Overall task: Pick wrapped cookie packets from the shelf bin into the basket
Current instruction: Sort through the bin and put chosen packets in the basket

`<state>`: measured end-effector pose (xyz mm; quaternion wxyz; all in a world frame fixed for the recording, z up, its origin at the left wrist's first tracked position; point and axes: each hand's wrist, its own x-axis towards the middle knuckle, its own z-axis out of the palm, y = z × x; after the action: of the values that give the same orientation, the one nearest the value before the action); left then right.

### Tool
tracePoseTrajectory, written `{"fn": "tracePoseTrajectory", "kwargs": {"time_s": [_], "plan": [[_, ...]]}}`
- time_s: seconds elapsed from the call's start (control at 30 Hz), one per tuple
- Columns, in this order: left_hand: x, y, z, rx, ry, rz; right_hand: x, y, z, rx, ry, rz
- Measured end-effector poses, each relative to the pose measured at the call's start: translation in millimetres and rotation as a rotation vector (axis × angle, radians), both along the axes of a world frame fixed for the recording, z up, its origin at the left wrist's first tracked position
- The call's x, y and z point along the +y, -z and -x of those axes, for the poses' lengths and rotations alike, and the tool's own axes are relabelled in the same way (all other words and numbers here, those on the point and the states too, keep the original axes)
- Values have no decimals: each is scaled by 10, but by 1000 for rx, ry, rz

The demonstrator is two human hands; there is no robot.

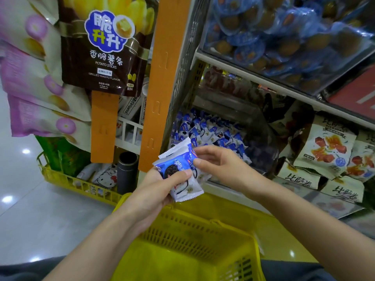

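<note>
My left hand grips a small stack of blue-and-white wrapped cookie packets, thumb across the top packet. My right hand pinches the right edge of the same stack with thumb and fingertips. Both hands hover above the yellow plastic basket, whose inside shows no packets. Behind the hands, the shelf bin holds several more of the same blue-and-white cookie packets.
An orange shelf upright stands left of the bin. Beige snack bags fill the bin to the right. A shelf above carries blue wrapped snacks. A second yellow basket with goods sits on the floor at left, under hanging potato-stick bags.
</note>
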<state>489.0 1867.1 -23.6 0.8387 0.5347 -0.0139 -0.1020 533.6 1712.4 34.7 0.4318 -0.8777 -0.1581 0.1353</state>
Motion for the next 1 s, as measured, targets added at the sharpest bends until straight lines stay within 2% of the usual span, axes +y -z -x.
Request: {"fn": "tracePoseTrajectory", "kwargs": {"time_s": [0.07, 0.2, 0.37, 0.47, 0.67, 0.93, 1.0], "plan": [[-1, 0, 1, -13, 22, -11, -27, 1, -20, 68, -37, 9], [23, 37, -22, 21, -3, -63, -128, -69, -167, -24, 38, 2], [54, 97, -54, 42, -139, -184, -339, -99, -756, -225, 533, -163], [53, 52, -44, 44, -130, -207, -397, 65, -1043, -283, 662, -75], [87, 18, -67, 55, -145, -177, -329, 310, -1271, -226, 597, 168], [93, -29, -135, 14, -148, -108, -253, 177, -1336, -68, 387, 507], [100, -38, -136, 7, -153, -99, -189, 160, -1371, -52, 362, 536]]}}
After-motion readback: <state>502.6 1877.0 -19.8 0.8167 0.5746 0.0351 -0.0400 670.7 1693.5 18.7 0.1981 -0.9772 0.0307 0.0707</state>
